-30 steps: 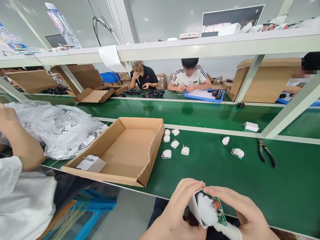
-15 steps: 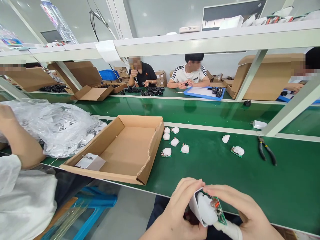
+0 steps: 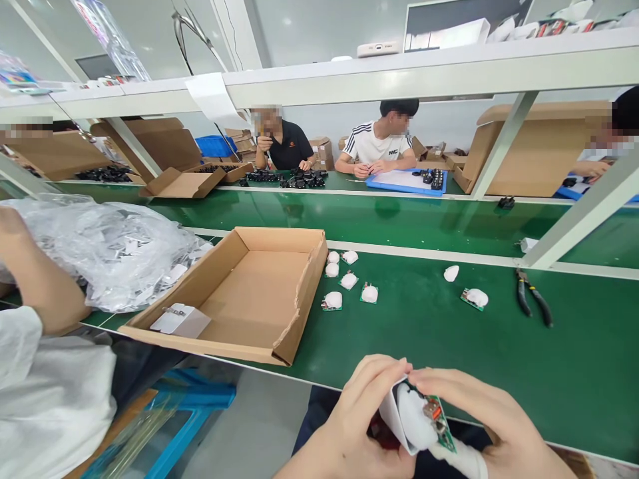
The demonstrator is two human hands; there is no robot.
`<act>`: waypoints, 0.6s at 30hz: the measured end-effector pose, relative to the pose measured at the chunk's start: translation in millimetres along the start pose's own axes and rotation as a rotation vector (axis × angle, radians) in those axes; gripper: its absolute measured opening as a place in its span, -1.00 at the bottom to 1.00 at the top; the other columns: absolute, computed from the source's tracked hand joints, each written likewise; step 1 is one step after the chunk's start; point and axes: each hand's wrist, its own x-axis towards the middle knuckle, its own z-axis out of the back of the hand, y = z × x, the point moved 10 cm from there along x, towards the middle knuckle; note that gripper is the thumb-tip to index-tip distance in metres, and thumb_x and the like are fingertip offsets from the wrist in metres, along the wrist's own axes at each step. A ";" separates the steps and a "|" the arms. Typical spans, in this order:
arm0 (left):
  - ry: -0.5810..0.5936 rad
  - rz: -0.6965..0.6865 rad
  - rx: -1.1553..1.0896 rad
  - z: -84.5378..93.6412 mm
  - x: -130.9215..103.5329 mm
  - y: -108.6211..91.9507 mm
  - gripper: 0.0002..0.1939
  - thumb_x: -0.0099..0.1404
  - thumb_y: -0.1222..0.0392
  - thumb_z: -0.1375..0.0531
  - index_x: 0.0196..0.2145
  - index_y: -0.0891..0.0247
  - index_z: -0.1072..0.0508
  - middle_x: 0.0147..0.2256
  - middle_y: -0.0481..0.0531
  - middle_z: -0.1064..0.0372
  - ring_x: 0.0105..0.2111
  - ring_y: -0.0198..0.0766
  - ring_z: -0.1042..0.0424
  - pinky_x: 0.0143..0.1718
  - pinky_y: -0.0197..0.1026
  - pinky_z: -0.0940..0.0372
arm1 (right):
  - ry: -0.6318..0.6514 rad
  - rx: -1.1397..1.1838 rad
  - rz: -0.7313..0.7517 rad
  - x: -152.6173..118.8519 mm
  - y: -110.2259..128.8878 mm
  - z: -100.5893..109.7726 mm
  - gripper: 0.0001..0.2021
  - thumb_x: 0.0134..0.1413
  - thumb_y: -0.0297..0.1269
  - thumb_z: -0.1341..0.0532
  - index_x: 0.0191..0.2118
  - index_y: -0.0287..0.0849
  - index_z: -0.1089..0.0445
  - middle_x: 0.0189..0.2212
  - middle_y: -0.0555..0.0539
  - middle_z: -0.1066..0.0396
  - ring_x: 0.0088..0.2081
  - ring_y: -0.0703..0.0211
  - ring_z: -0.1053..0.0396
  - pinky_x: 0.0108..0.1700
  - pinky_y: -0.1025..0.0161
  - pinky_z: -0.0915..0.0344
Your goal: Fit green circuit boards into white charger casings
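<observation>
My left hand [image 3: 367,416] is wrapped round a white plastic charger housing [image 3: 394,416], held over the table's front edge with its open end facing right. A green circuit board [image 3: 442,426] with a white padded lump [image 3: 413,419] on it sits partly inside that opening. My right hand [image 3: 479,412] grips the board from the right, fingers on its upper edge and the thumb, in a white finger cover, beneath. Several similar boards with white lumps [image 3: 369,293] lie on the green table beyond my hands. One more board [image 3: 474,298] lies farther right.
Left of the boards stands a cardboard tray [image 3: 259,286] with one white charger [image 3: 180,320] inside. Pliers [image 3: 533,298] and a small white piece [image 3: 451,273] lie at right. A large plastic bag [image 3: 120,253] sits at far left beside another person's arm [image 3: 40,273]. Co-workers sit opposite.
The housing and board stay in nearly the same hold, with only a slight shift. Across the table, the co-worker in white has lowered their hands to the blue tray and turned their head.
</observation>
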 end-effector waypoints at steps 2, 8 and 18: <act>0.012 0.004 -0.015 -0.5 0.0 1.4 -0.09 -0.06 0.44 -0.17 0.30 0.41 -0.11 0.02 0.28 -0.34 -0.02 -0.07 -0.38 0.02 -0.07 -0.36 | 0.001 0.021 0.000 0.2 -2.1 -0.7 -0.41 0.06 -0.43 -0.39 0.19 0.12 -0.31 0.06 -0.06 -0.46 0.01 0.07 -0.49 0.05 0.37 -0.43; 0.008 0.129 -0.087 -3.0 -0.6 16.8 -0.07 -0.03 0.45 -0.21 0.33 0.37 -0.07 0.06 0.25 -0.35 0.02 -0.08 -0.40 0.05 -0.10 -0.37 | -0.010 0.160 -0.150 3.7 -23.1 -1.3 -0.47 0.09 -0.38 -0.38 0.17 0.10 -0.35 0.11 -0.11 -0.38 0.07 0.04 -0.42 0.10 0.27 -0.40; -0.015 0.327 -0.121 -5.0 -6.8 35.3 -0.08 0.01 0.42 -0.22 0.34 0.18 -0.08 0.11 0.13 -0.34 0.04 -0.11 -0.43 0.08 -0.13 -0.39 | -0.014 0.349 -0.327 11.5 -41.0 -4.3 -0.55 0.03 -0.38 -0.42 0.07 0.04 -0.44 0.06 -0.10 -0.39 0.06 0.04 -0.40 0.10 0.24 -0.40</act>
